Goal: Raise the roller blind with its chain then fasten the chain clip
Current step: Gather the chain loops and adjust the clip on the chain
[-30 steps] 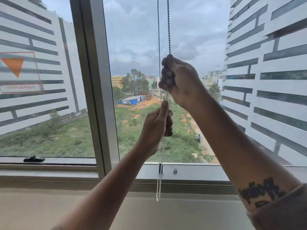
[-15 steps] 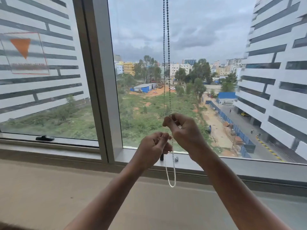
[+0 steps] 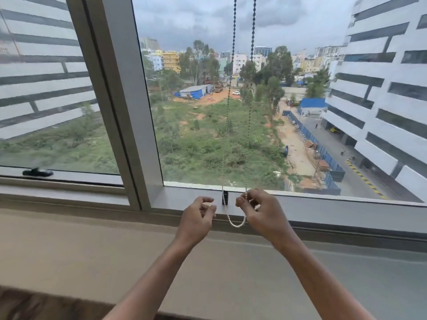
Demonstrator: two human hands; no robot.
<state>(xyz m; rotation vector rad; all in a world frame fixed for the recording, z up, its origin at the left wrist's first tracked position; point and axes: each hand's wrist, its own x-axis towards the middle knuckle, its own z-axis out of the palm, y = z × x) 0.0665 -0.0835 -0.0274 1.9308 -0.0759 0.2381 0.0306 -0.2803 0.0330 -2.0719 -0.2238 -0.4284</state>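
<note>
From the head view, the chain (image 3: 231,93) is hanging in two strands in front of the glass, its loop sagging just below the small dark clip (image 3: 225,197) fixed on the frame (image 3: 323,204). The right hand (image 3: 262,210) is pinching the right strand between thumb and fingertips; the left hand (image 3: 198,212) is hovering just left of the clip, fingers curled, gripping nothing that shows. The chain is looking light, limp and beaded, likely slippery between smooth pads, so pinching close above the loop should be steering it best into the clip. The blind itself is lying out of view above. No readable writing is showing anywhere.
</note>
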